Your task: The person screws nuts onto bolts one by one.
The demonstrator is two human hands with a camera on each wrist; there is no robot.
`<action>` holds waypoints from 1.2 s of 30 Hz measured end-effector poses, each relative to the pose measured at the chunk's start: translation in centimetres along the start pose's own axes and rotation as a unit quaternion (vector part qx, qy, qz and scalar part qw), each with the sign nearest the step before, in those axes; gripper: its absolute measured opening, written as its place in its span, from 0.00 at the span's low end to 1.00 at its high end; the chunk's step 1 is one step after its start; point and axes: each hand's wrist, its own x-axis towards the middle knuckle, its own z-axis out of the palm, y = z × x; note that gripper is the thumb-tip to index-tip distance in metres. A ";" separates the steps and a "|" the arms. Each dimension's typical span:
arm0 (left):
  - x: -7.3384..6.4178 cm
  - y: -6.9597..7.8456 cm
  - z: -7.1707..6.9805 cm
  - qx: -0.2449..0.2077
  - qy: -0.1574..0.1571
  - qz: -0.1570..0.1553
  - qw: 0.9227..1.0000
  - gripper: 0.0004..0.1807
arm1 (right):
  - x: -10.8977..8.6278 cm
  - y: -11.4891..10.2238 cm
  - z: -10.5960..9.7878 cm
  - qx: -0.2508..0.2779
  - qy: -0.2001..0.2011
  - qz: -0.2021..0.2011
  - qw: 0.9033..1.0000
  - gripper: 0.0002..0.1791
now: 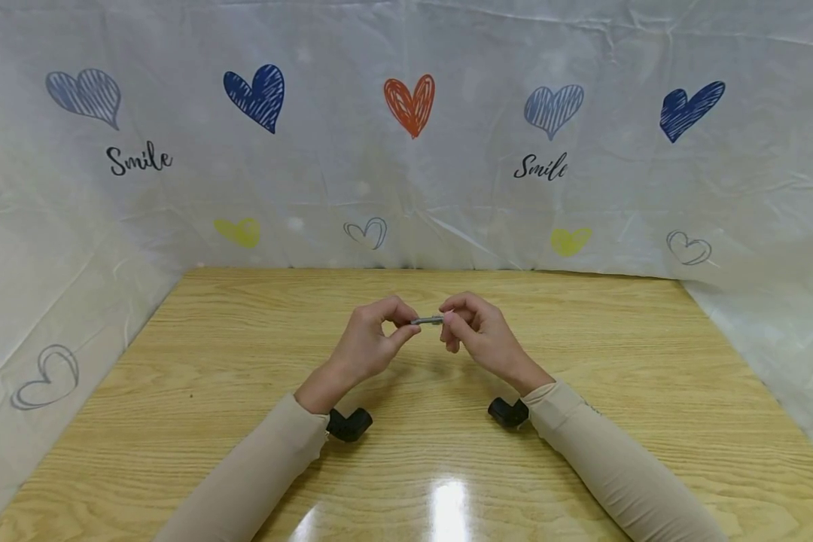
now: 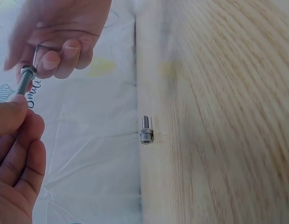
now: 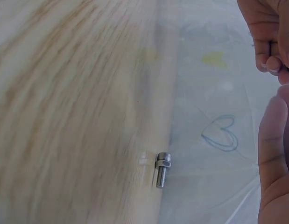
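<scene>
A silver threaded bolt [image 1: 427,321] is held up level between both hands, above the table. My left hand [image 1: 369,335] pinches one end of it between thumb and fingers. A hex nut [image 2: 28,71] sits around the shank near the other end. Thumb and fingers of my right hand [image 1: 484,331] close in on that nut end and cover the tip. A second bolt [image 2: 145,131], with a nut close under its round socket head, shows in both wrist views; the head view does not show it.
The wood-grain table [image 1: 244,316] spreads under both hands. White cloth [image 1: 339,173] printed with hearts and "Smile" hangs along its back and sides. Black wrist devices [image 1: 349,425] jut inward from the beige sleeves.
</scene>
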 end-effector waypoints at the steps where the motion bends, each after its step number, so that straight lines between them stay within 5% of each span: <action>1: 0.0 0.0 0.0 0.002 0.002 -0.003 1.000 0.06 | -0.1 -0.4 0.0 -0.001 -0.002 -0.001 1.000 0.10; 7: 0.0 0.0 -0.2 0.009 0.010 -0.016 1.000 0.05 | -0.3 -3.0 0.3 -0.015 -0.012 0.010 1.000 0.12; 20: 0.1 0.2 -0.2 -0.004 0.010 0.008 1.000 0.06 | -0.3 -3.2 0.1 -0.046 -0.028 0.033 0.998 0.09; 25: 0.1 0.1 -0.3 0.000 0.012 0.006 1.000 0.06 | -0.3 -2.9 0.1 -0.052 -0.021 0.008 0.998 0.18; 30: 0.1 0.2 -0.1 -0.003 0.013 0.009 1.000 0.06 | -0.4 -2.7 0.2 -0.054 -0.020 -0.023 0.998 0.14; 36: 0.0 0.4 -0.2 0.002 0.015 0.004 1.000 0.05 | -0.4 -2.8 0.4 -0.062 -0.016 -0.012 0.998 0.10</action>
